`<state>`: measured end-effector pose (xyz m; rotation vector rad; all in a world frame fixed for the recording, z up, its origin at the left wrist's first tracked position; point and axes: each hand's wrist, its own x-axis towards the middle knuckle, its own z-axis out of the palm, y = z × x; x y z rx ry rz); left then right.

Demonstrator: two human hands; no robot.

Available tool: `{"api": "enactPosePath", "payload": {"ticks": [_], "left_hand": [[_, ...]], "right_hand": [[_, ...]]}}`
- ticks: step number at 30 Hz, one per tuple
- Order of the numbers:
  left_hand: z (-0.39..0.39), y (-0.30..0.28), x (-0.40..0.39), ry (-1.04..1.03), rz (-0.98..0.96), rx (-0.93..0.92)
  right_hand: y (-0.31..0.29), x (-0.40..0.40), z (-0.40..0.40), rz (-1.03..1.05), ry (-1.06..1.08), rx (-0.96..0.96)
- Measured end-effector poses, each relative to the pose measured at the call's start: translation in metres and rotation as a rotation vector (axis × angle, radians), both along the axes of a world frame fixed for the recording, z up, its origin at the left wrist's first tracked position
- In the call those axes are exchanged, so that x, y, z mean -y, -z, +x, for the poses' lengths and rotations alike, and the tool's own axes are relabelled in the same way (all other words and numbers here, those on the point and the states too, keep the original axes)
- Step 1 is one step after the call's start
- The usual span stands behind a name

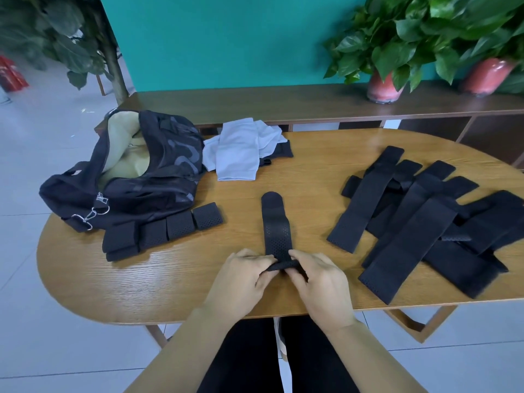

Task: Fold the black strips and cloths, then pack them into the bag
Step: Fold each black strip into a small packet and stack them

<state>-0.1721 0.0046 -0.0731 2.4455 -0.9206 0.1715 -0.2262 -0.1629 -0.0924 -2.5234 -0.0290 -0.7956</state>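
Observation:
A black perforated strip [275, 225] lies lengthwise in the middle of the wooden table [312, 171], its rounded end pointing away from me. My left hand [243, 282] and my right hand [317, 282] both pinch its near end, which is turned over into a small roll. Several folded black strips [170, 231] sit in a row at the left, in front of the open black bag [136, 177] with a beige lining. A pile of several unfolded black strips [419, 222] spreads over the right side of the table.
Light grey cloths [241, 148] lie behind the strip, beside the bag, partly covering a black piece. A wooden shelf [283, 100] with two potted plants [397, 52] runs behind the table. The table's near edge is just under my wrists.

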Motion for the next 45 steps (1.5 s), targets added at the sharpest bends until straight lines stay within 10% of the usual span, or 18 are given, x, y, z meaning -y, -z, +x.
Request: {"api": "enactPosePath", "payload": {"ticks": [15, 29, 45], "left_hand": [[0.026, -0.013, 0.025, -0.375, -0.147, -0.298], [0.023, -0.013, 0.041, -0.468, 0.118, -0.103], [0.024, 0.007, 0.028, -0.131, 0.047, 0.083]], "right_hand": [[-0.015, -0.013, 0.042, 0.056, 0.309, -0.239], [-0.012, -0.018, 0.054, -0.09, 0.356, -0.216], [-0.003, -0.017, 0.058, -0.256, 0.257, -0.122]]}}
